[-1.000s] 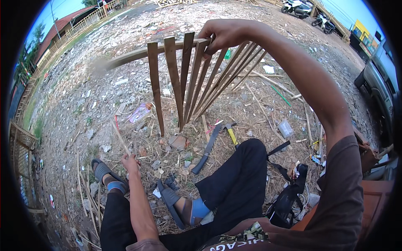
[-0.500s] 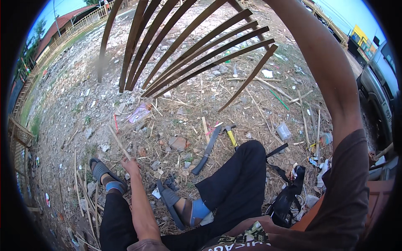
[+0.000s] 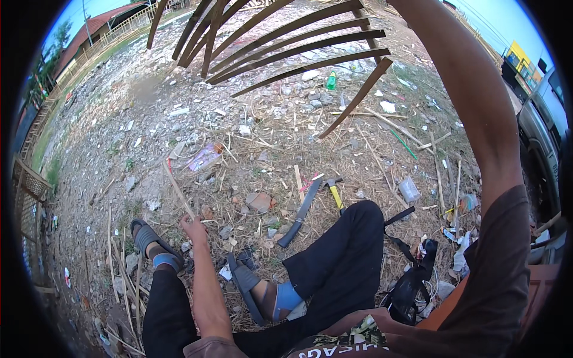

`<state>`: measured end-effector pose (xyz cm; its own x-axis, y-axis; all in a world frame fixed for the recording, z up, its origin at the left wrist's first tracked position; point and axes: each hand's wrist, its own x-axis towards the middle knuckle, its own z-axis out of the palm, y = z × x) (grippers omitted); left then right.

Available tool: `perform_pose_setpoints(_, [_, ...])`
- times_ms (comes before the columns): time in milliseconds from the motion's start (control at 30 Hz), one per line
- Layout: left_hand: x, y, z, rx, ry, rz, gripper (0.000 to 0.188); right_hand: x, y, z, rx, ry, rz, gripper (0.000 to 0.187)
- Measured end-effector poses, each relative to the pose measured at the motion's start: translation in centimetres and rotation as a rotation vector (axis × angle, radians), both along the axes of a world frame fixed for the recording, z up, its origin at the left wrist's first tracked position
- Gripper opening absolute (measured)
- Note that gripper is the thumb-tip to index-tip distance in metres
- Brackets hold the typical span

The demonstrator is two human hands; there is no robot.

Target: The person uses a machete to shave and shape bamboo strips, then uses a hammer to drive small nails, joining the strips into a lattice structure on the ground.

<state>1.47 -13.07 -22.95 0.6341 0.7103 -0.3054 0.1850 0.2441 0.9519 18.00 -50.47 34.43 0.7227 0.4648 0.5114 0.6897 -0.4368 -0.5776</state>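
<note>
My left hand (image 3: 194, 229) is closed around the lower end of a thin bamboo stick (image 3: 178, 190), which points up and away over the ground. A frame of dark brown slats (image 3: 298, 64), fanned out and joined to a crosspiece, hangs in the air at the top. My right arm (image 3: 459, 83) reaches up beside that frame; its hand is beyond the upper edge, so its grip is hidden. On the ground between my feet and the frame lie a machete (image 3: 302, 210) with a dark handle and a hammer (image 3: 335, 194) with a yellow-and-black handle.
Stones, straw and litter cover the ground. Loose bamboo strips (image 3: 111, 256) lie at the left, more sticks (image 3: 439, 173) at the right. A black bag (image 3: 407, 292) rests by my right leg. A parked vehicle (image 3: 540, 137) stands at far right; a woven bamboo panel (image 3: 30, 191) at far left.
The slatted frame has risen, its lower ends now higher and farther off, uncovering a green bottle behind it. My left hand and its stick have shifted slightly right and up.
</note>
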Motion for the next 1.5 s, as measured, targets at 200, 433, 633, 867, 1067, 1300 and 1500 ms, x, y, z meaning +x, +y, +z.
perform_pose_setpoints(200, [0.0, 0.0, -0.4, 0.013, 0.021, 0.011, 0.038, 0.4, 0.3, -0.9, 0.244, 0.056, -0.025, 0.02])
perform_pose_setpoints(433, [0.2, -0.5, -0.7, 0.025, 0.024, 0.02, 0.04, 0.7, 1.8, -1.2, 0.392, 0.014, -0.07, 0.022])
perform_pose_setpoints(633, [-0.1, 0.8, -1.9, 0.046, 0.039, 0.023, 0.042, 1.6, 3.1, -1.9, 0.527, -0.062, -0.094, 0.025])
perform_pose_setpoints(867, [0.7, -2.1, -1.6, -0.003, 0.041, -0.013, 0.045, 0.5, 2.9, -2.3, 0.657, -0.158, -0.064, 0.032])
perform_pose_setpoints(1067, [-0.2, 0.3, -1.6, 0.045, 0.047, 0.011, 0.045, 0.4, 2.4, -5.1, 0.744, -0.174, -0.114, 0.023])
perform_pose_setpoints(1300, [-0.4, -0.2, -2.5, -0.002, 0.009, 0.012, 0.045, 2.8, -2.6, -9.5, 0.644, 0.007, -0.263, 0.018])
perform_pose_setpoints(1500, [0.1, 0.1, -3.6, 0.043, 0.066, 0.013, 0.047, 3.9, -8.2, -17.2, 0.37, 0.111, -0.254, 0.034])
